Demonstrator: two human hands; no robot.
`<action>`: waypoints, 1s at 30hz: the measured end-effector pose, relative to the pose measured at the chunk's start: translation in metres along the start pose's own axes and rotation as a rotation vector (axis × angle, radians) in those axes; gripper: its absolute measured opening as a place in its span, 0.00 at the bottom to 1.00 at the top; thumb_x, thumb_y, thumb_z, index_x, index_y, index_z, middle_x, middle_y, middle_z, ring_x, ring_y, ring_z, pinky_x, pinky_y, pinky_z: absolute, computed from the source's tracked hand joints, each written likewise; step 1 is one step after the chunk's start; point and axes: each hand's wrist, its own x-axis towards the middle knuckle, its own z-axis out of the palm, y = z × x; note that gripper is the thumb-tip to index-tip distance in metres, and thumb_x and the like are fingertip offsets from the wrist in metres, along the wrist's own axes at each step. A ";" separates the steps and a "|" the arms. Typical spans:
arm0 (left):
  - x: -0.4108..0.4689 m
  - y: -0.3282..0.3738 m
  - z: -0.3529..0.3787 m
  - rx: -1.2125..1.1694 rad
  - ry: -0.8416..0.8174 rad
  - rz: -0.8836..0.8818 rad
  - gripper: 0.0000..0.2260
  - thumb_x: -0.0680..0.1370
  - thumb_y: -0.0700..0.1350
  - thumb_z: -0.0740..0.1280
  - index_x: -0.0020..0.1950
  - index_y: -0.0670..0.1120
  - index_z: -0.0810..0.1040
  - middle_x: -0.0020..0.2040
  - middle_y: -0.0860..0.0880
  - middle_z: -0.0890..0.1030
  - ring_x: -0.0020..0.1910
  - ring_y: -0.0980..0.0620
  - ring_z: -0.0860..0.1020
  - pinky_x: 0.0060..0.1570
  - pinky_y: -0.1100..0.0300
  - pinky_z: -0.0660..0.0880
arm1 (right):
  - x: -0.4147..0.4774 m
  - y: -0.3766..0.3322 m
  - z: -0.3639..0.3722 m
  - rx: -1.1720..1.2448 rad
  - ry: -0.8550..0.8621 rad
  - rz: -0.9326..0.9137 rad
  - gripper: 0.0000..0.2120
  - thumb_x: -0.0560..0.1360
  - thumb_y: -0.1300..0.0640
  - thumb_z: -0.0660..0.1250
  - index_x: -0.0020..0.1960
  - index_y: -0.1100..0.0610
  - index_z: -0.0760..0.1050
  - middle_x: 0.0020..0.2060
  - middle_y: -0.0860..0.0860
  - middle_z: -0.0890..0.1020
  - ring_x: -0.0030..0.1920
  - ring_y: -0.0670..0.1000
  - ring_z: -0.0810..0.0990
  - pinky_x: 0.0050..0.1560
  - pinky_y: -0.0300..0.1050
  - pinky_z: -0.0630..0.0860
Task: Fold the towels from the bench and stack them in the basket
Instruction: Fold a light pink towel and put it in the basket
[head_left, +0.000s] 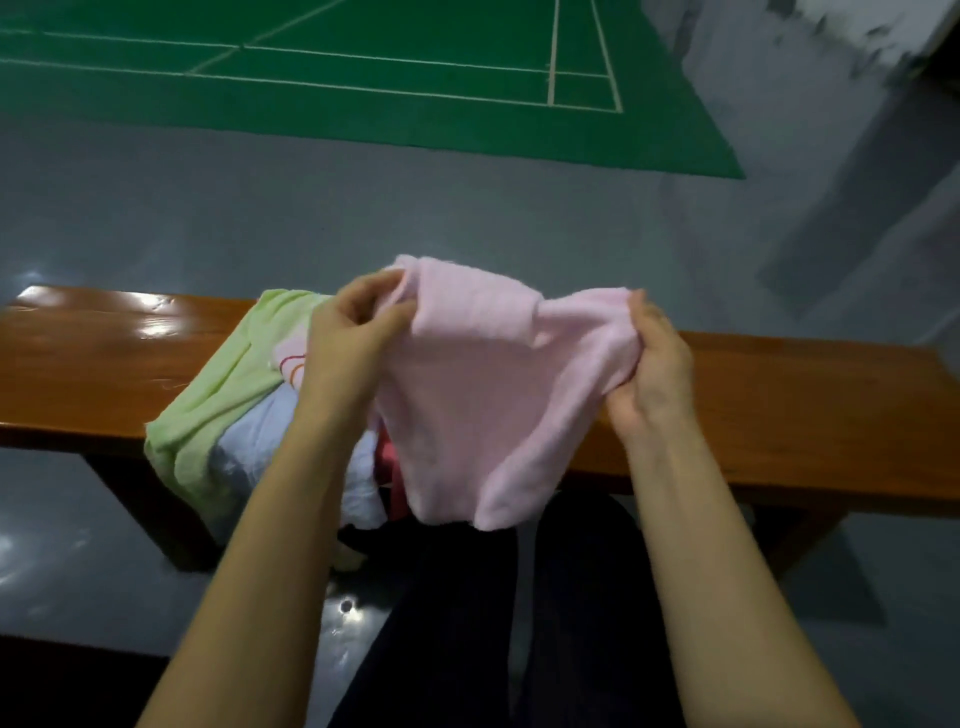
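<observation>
Pink towel (483, 395) held mid-air | left hand (353, 332) pinched top corner, right hand (654, 358) gripped other edge | risk: bunched cloth, likely crooked fold

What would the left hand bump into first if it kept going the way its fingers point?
The left hand points right, along the pink towel it pinches. Going straight on, it would probably bunch up that towel first, then meet the right hand gripping the other end. Depth is hard to judge.

Dim, soft picture; glare on the bench (130, 332) and floor (467, 208); blurred, bowed edges.
</observation>
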 end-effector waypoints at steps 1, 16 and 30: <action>0.002 0.001 -0.003 0.039 0.025 0.038 0.13 0.75 0.34 0.67 0.56 0.47 0.79 0.50 0.50 0.81 0.44 0.65 0.77 0.47 0.72 0.71 | 0.002 -0.010 -0.010 0.016 0.015 -0.059 0.04 0.77 0.60 0.65 0.47 0.60 0.75 0.41 0.56 0.82 0.43 0.53 0.80 0.51 0.49 0.77; -0.122 -0.068 0.066 0.497 -0.289 -0.001 0.07 0.74 0.47 0.70 0.46 0.45 0.75 0.42 0.49 0.79 0.39 0.55 0.78 0.41 0.61 0.74 | -0.078 0.049 -0.051 -0.088 -0.287 0.466 0.17 0.77 0.67 0.53 0.59 0.66 0.76 0.37 0.56 0.74 0.46 0.55 0.78 0.54 0.51 0.79; -0.097 -0.065 0.030 0.010 -0.227 -0.178 0.05 0.76 0.41 0.68 0.41 0.47 0.75 0.35 0.47 0.74 0.36 0.55 0.70 0.36 0.65 0.67 | -0.079 0.054 -0.060 -1.094 -0.346 -0.359 0.06 0.72 0.56 0.72 0.38 0.53 0.77 0.57 0.46 0.72 0.62 0.43 0.66 0.57 0.25 0.61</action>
